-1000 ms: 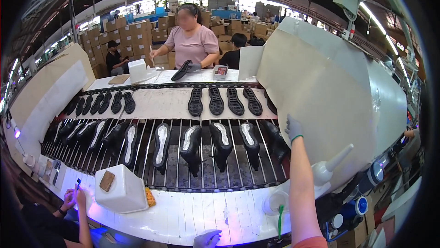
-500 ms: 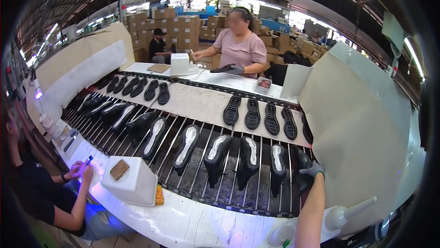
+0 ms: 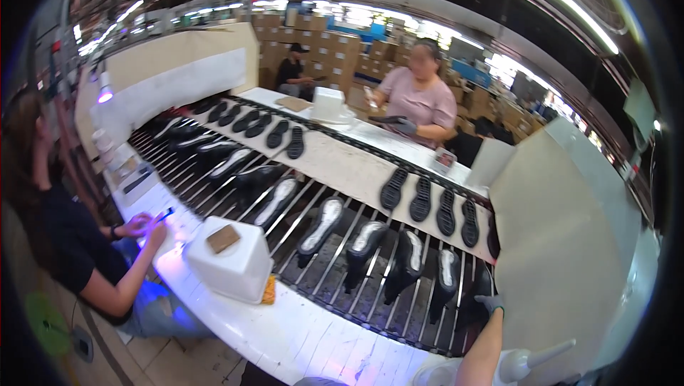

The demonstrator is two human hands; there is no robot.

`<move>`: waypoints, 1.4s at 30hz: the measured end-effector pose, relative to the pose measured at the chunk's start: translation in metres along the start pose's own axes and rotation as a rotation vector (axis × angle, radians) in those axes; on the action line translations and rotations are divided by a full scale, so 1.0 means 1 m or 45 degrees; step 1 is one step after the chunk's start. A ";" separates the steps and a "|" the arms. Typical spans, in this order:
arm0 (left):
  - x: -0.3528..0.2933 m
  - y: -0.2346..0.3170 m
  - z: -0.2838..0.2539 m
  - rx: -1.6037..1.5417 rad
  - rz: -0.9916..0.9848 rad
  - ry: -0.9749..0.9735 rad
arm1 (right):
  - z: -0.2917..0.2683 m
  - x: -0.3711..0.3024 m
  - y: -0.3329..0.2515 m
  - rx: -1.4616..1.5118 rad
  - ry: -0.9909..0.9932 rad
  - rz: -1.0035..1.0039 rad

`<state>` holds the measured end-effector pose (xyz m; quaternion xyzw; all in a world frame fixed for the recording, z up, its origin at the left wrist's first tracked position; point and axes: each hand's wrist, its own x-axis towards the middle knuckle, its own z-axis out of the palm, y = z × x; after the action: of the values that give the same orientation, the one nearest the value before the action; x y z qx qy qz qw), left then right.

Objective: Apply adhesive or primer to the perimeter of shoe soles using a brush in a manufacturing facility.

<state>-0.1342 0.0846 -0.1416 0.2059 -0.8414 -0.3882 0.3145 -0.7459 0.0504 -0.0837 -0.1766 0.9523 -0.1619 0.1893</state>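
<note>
My right hand (image 3: 491, 304), in a grey glove, is closed on a black shoe upper (image 3: 476, 299) at the right end of a rack of metal rods (image 3: 335, 297). The upper is dark and partly hidden by the hand. To its left stands a black shoe upper (image 3: 445, 279) with a white-coated bottom turned up. Another such upper (image 3: 407, 261) is beside that one, and several more run along the rods to the far left. My left hand cannot be made out; only an unclear grey patch shows at the lower edge.
Black soles (image 3: 422, 197) lie on a pale strip (image 3: 342, 165) behind the rods. A white box-shaped block (image 3: 231, 265) stands on the white near ledge (image 3: 320, 340). A white bottle (image 3: 516, 364) is beside my right forearm. People work at left and across; a pale panel (image 3: 570, 229) borders the right.
The view has turned, and the rack appears more slanted. My right hand stays at the same black upper. The person across has moved the held brush slightly over the sole.
</note>
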 end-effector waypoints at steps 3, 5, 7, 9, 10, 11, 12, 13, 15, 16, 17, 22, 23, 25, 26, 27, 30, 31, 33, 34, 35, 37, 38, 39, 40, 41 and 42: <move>0.010 0.025 -0.017 0.088 0.010 0.007 | 0.012 -0.006 -0.007 -0.160 0.236 0.146; 0.003 0.026 -0.016 0.058 0.063 0.082 | 0.009 -0.050 -0.047 -0.310 0.261 0.075; 0.001 0.027 -0.012 0.086 0.039 0.097 | 0.009 -0.073 -0.054 -0.412 0.413 -0.113; -0.001 0.025 -0.011 0.097 0.050 0.044 | 0.005 -0.086 -0.055 -0.379 0.489 -0.137; -0.001 0.025 -0.016 0.075 -0.077 -0.209 | -0.001 -0.089 -0.051 -0.361 0.507 -0.177; -0.001 0.026 -0.018 0.083 -0.094 -0.195 | -0.006 -0.094 -0.052 -0.342 0.521 -0.226; 0.001 0.028 -0.019 0.004 -0.132 -0.214 | -0.018 -0.101 -0.053 -0.325 0.437 -0.201; 0.003 0.030 -0.020 -0.074 -0.191 -0.212 | -0.023 -0.125 -0.070 -0.267 0.489 -0.285; 0.023 0.037 -0.030 -0.112 -0.462 -0.390 | -0.037 -0.146 -0.064 -0.120 0.669 -0.598; 0.030 0.041 -0.026 -0.063 -0.384 -0.165 | -0.046 -0.167 -0.072 -0.130 0.652 -0.610; 0.038 0.044 -0.025 -0.009 -0.310 0.063 | -0.052 -0.201 -0.092 -0.095 0.632 -0.685; 0.131 0.191 -0.132 0.181 0.418 1.138 | -0.044 -0.305 -0.084 0.023 0.834 -1.116; 0.136 0.214 -0.145 -0.057 0.564 1.265 | -0.034 -0.313 -0.073 0.199 0.771 -1.196; 0.147 0.249 -0.173 -0.325 0.844 1.569 | -0.019 -0.384 -0.117 0.662 0.147 -1.570; 0.150 0.269 -0.184 -0.434 0.835 1.706 | -0.005 -0.386 -0.134 0.658 0.082 -1.586; 0.154 0.287 -0.192 -0.426 0.826 1.729 | -0.003 -0.403 -0.145 0.545 0.187 -1.587; 0.155 0.330 -0.208 -0.929 1.089 1.993 | -0.005 -0.479 -0.183 0.246 0.508 -1.566; 0.156 0.334 -0.208 -1.116 1.167 2.046 | 0.003 -0.483 -0.179 0.152 0.620 -1.528; 0.153 0.337 -0.209 -1.160 1.145 2.033 | 0.020 -0.491 -0.171 -0.042 0.827 -1.445; 0.152 0.338 -0.211 -1.209 1.140 2.037 | 0.024 -0.499 -0.174 -0.145 0.929 -1.406; 0.151 0.338 -0.212 -1.259 1.135 2.040 | 0.028 -0.508 -0.176 -0.249 1.029 -1.365; 0.149 0.338 -0.214 -1.350 1.141 2.053 | 0.034 -0.525 -0.183 -0.453 1.231 -1.292; 0.158 0.324 -0.209 -1.752 1.081 1.913 | 0.037 -0.533 -0.188 -0.550 1.336 -1.259; 0.156 0.323 -0.207 -1.738 1.091 1.922 | 0.039 -0.542 -0.194 -0.645 1.441 -1.224; 0.155 0.323 -0.204 -1.674 1.126 1.924 | 0.042 -0.547 -0.197 -0.750 1.546 -1.169; 0.154 0.323 -0.201 -1.609 1.162 1.925 | 0.044 -0.553 -0.200 -0.853 1.649 -1.112; 0.152 0.324 -0.199 -1.542 1.198 1.926 | 0.047 -0.559 -0.204 -0.955 1.751 -1.052</move>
<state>-0.1396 0.0894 0.2680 -0.1417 -0.0912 -0.3522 0.9206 -0.1865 0.0809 0.1214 -0.4204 0.7058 0.0353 -0.5691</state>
